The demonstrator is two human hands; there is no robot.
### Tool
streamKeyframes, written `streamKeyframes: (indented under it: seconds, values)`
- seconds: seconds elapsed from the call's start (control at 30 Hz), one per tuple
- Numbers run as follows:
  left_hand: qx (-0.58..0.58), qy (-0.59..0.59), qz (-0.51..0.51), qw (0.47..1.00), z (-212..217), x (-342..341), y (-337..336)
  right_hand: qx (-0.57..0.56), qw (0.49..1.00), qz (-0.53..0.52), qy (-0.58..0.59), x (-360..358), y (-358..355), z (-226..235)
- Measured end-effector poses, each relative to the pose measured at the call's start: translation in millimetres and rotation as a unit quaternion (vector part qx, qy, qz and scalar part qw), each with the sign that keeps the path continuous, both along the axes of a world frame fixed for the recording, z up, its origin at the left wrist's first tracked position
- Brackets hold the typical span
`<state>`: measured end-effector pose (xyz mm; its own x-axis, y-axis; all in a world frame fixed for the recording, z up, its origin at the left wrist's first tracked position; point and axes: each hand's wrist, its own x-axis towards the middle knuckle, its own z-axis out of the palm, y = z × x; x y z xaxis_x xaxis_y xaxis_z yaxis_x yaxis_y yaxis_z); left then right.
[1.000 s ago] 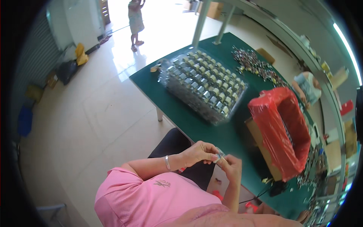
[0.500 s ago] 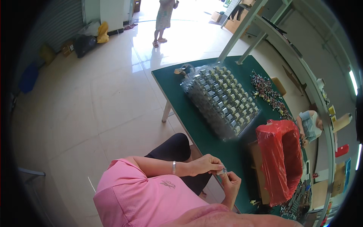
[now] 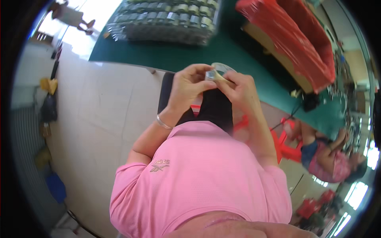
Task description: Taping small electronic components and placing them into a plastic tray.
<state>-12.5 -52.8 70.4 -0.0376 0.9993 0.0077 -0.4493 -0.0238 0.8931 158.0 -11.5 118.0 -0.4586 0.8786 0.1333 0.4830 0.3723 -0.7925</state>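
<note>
My left hand (image 3: 190, 85) pinches a small shiny silver-and-cream piece (image 3: 210, 75) between thumb and fingers, above the table's near edge. My right hand (image 3: 241, 88) meets it from the other side, its fingers closed on the cream end of that piece. Just beyond the fingertips shows a clear ring-shaped thing (image 3: 222, 67); whether a hand holds it I cannot tell. The fingers partly hide the piece. Farther off on the green table (image 3: 158, 55), a clear plastic-wrapped block (image 3: 166, 33) carries rows of similar silver and cream pieces.
A red plastic bag (image 3: 285, 43) lines a cardboard box (image 3: 274, 57) at the right of the table. Small loose parts lie beyond it. A co-worker (image 3: 327, 158) sits at the right near red stools (image 3: 287, 148). Another person (image 3: 71, 16) stands far left.
My view has turned, so the table now runs across the top. Both hands stay together on the small piece, now seen centrally. The clear ring-shaped thing now shows beside them.
</note>
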Motion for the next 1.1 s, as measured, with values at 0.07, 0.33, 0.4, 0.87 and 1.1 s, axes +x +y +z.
streamKeyframes:
  seconds: [0.07, 0.33, 0.4, 0.87, 1.1]
  values:
    - [-0.002, -0.003, -0.011, 1.000, -9, 4, 12, -0.027, 0.999, -0.002, 0.034, 10, 8, -9]
    - [0.009, 0.022, -0.028, 0.999, -19, 17, -5, 0.156, 0.987, 0.000, -0.039, 28, -5, -25]
    - [0.016, 0.020, -0.026, 0.999, -19, 20, -5, 0.184, 0.982, 0.008, -0.043, 29, -4, -24]
    - [0.056, 0.067, -0.025, 0.996, -26, 19, -6, 0.131, 0.991, -0.013, -0.005, 27, 7, -28]
    - [0.005, 0.090, -0.029, 0.996, -22, 22, -10, 0.055, 0.998, -0.022, -0.021, 29, 10, -39]
